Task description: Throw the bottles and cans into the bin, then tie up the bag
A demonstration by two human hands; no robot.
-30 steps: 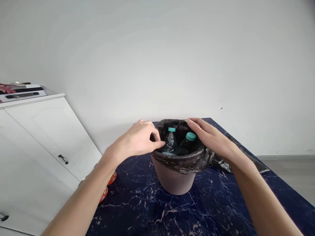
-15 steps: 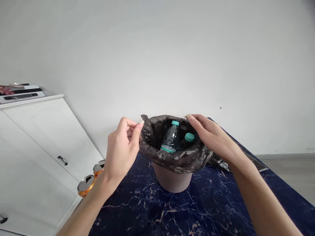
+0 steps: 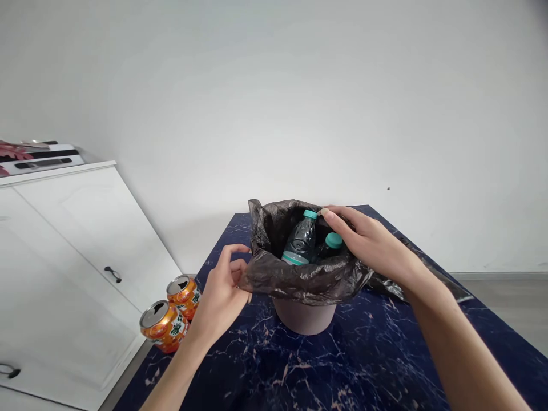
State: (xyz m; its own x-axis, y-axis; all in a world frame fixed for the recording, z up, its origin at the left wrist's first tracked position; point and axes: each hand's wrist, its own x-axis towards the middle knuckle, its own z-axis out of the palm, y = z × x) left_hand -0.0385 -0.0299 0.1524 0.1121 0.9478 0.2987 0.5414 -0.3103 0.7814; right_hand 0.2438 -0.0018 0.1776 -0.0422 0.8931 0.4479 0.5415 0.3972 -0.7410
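- Your left hand [image 3: 222, 288] pinches the near-left edge of the black bag [image 3: 299, 277]; keep this pinch firm and even.
- Your right hand [image 3: 368, 242] lies curled over the far-right rim, fingers on the plastic (I cannot tell if it really grips).
- The bag lines the pink bin [image 3: 305, 317] in the middle of the desk [image 3: 342, 365].
- Two bottles [image 3: 302, 242] stand inside; I think you should lift both edges evenly, so that they do not tip.
- Two orange cans [image 3: 171, 314] stand at the desk's left corner, near your left arm.
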